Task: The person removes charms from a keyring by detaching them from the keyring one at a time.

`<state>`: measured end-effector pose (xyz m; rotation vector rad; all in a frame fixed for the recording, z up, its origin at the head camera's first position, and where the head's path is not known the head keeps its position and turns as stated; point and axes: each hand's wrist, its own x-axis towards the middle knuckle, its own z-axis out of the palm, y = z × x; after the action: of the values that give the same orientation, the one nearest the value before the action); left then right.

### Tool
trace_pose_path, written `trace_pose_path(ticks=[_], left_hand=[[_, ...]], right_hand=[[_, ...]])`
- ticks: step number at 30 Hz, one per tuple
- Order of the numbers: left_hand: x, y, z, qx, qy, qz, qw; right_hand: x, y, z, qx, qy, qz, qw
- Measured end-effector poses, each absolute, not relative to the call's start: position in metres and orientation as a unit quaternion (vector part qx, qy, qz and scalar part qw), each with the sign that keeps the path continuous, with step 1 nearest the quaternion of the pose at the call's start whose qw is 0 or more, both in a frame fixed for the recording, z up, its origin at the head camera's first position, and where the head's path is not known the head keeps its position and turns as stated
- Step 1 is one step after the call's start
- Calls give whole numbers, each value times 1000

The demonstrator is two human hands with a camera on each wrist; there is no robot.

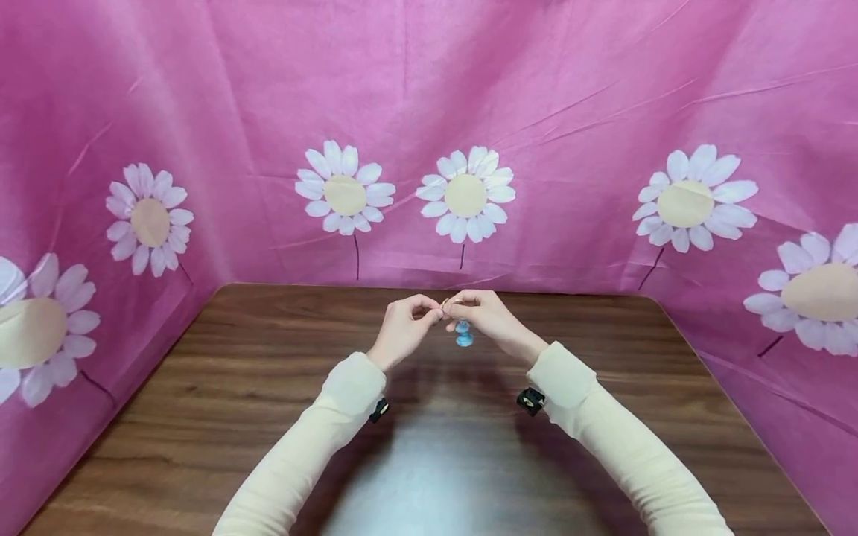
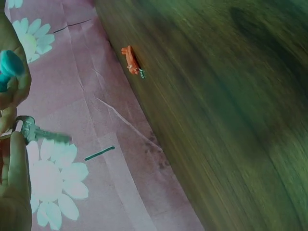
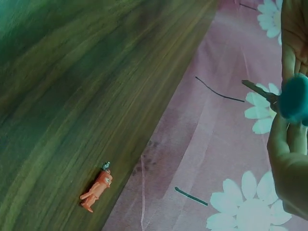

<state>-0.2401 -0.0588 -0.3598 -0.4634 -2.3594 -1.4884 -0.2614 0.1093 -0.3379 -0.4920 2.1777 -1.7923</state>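
Observation:
Over the far part of the table, both hands meet fingertip to fingertip. My left hand [image 1: 400, 328] pinches a metal key [image 2: 49, 135] by its head, and its blade sticks out toward the table. Thumb and index finger of my right hand [image 1: 492, 320] hold a keychain by its thin golden ring [image 1: 459, 301]. From it a glossy blue charm [image 1: 464, 334], narrow in the middle with a rounded end, dangles below the right fingers. Fingers partly cover where key and ring come together.
An orange figure keychain [image 3: 97, 189] with a small metal chain lies on the wooden table [image 1: 221, 417] near its far edge. In the head view it is hidden. Pink cloth [image 1: 415, 67] with printed daisies surrounds the back and sides.

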Motion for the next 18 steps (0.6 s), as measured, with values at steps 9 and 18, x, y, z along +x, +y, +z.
trace_pose_path(ticks=[9,18], left_hand=[[-236,-64,-350,-176,-829,-503,170],[-232,-70,-348,-181,-838,-489,160]], right_hand=[[-260,107,-330,-150,707,-666,183],[-256,103,-335,-163,739,-636,149]])
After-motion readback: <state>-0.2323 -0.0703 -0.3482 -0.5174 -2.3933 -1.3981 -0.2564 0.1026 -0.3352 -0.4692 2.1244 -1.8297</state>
